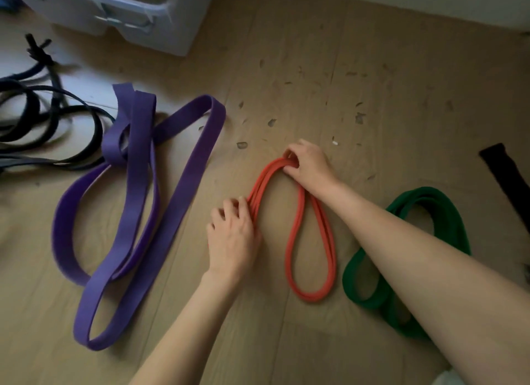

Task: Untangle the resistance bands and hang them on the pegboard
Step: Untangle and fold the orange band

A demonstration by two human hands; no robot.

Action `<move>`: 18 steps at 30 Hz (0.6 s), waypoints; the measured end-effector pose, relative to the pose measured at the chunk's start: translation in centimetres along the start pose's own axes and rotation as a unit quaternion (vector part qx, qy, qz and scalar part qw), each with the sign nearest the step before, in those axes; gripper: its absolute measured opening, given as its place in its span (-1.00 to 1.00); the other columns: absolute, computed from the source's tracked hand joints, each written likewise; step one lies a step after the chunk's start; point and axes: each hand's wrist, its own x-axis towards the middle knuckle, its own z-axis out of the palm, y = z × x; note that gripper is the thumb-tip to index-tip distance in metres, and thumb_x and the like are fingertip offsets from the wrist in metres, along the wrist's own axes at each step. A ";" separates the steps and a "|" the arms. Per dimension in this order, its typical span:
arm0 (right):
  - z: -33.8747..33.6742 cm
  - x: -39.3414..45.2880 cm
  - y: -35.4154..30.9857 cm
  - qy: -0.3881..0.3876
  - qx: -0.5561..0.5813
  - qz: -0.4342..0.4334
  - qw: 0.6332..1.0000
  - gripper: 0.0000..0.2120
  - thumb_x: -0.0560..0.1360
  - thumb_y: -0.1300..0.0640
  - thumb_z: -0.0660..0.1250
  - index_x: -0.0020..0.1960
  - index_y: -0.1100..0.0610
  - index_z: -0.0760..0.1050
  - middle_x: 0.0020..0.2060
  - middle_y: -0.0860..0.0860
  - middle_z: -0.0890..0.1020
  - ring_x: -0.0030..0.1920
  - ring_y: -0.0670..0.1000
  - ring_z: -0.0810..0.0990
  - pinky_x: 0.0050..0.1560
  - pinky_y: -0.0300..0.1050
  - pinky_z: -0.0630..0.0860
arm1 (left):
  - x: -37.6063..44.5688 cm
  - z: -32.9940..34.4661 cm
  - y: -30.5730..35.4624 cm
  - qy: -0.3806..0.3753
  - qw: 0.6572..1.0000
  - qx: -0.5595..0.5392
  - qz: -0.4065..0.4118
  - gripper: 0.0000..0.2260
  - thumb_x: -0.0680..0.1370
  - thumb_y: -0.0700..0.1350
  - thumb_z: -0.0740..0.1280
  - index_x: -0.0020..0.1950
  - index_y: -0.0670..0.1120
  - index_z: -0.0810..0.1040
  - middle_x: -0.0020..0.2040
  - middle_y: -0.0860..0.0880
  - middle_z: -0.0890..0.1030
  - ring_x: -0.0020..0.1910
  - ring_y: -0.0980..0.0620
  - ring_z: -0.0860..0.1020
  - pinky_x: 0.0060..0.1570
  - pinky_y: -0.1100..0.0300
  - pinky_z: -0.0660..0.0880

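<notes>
Two hands on the orange band [298,241], coiled on the wooden floor [372,83]. Right hand [309,167] pinches its top bend; left hand [232,238] fingers curl over the left strands. Purple band [137,212] lies left, green band [447,212] right.

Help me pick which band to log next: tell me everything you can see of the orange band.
The orange band is a thin, matte, rubbery-looking loop gathered into several strands, lying on the wooden floor between the purple band and the green band. It forms a teardrop: a rounded end nearest the person, the strands bunched at the far end. The right hand pinches that far bend; the left hand rests on the left strands, fingers curled at them.
</notes>
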 end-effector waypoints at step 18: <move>6.0 -14.0 -4.9 0.003 0.027 0.290 0.957 -0.24 0.44 0.09 0.41 0.46 0.23 0.04 0.31 0.15 0.22 0.25 0.15 0.42 0.17 -0.04 0.42 | -3.8 0.7 -1.1 0.011 0.969 -0.247 0.023 -0.53 0.49 -0.11 0.35 0.38 -0.09 0.34 0.12 -0.12 0.45 0.04 -0.14 0.51 0.00 0.13 0.37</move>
